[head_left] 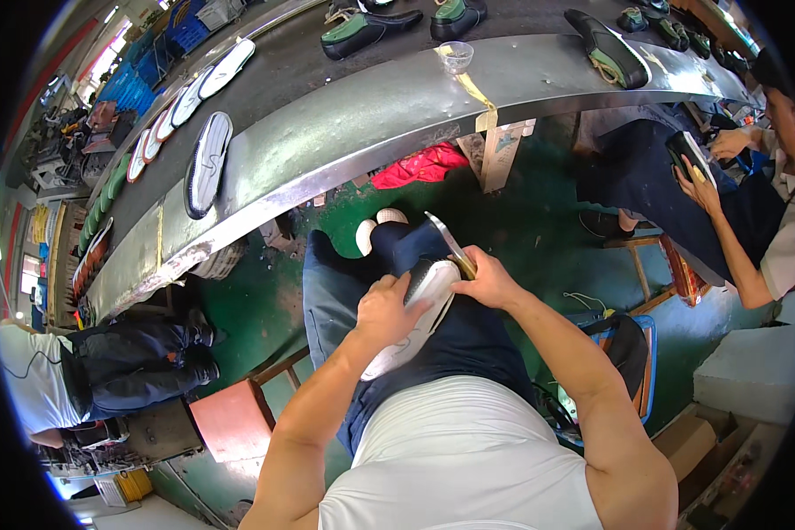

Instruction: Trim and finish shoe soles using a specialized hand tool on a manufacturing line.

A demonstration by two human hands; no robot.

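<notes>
Across my lap lies a shoe (418,329), its pale sole turned up and a dark part showing at its far end. My left hand (387,309) is closed around the shoe's left side, thumb over the sole. Closed at the shoe's right edge is my right hand (490,278), gripping a long, narrow metal tool (442,231) with a brownish handle. The tool's bright tip points up and away, past the far end of the shoe. My fingers hide most of the handle.
A metal-edged workbench (327,115) curves ahead, bearing a pale sole (209,165), green-and-black shoes (371,34) and a clear cup (455,57). A co-worker (782,177) sits at the right with a shoe; another person (106,371) is at the left. A red stool (231,421) stands near my left.
</notes>
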